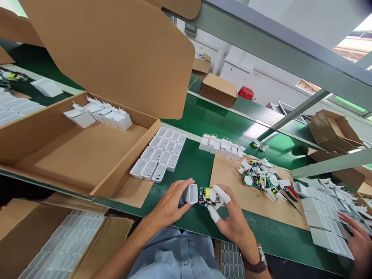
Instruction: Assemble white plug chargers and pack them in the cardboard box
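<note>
My left hand point(176, 201) is closed round a white plastic charger housing point(191, 194), its hollow mouth turned to the right. In my right hand point(232, 213), thumb and fingers in white finger cots pinch a small circuit board point(205, 195) with a yellow transformer. The board's left edge is close to the housing's mouth, with a slim gap between them. Rows of hollow white housings point(157, 154) stand on the green bench to the left of my hands. A heap of circuit boards point(261, 176) lies on the cardboard sheet point(229, 186) to the right.
A large open carton point(72, 155) on the left holds several white chargers point(101, 112). A row of chargers point(222, 145) stands behind the sheet. Red-handled pliers point(291, 193) lie by the heap. Another person's hand point(357, 234) touches stacked chargers point(325, 217) at right.
</note>
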